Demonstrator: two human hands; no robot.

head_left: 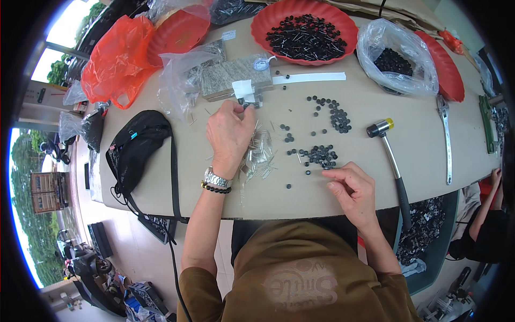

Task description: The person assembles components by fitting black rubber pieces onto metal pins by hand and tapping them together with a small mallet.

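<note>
Beige tabletop point(421, 155): past the grey stone block point(214, 80), black-capped metal pins point(306, 38) seem done; nearer, round black caps point(323, 156) remain. Your right fingers point(343, 174) sit apart; left fingers point(230, 107), can't tell.

Right of right hand point(353, 194): one hammer point(393, 161), one wrench point(447, 142). Beyond both hands point(229, 134): three red plates point(258, 35). Between: dozens of black caps point(323, 156).

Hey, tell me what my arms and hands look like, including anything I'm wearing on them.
Short brown fabric sleeves leave both forearms bare. Your left hand has a silver metal link-band watch and a dark beaded bracelet at its wrist. Your right hand shows no glove, and its wrist no jewellery.
</note>
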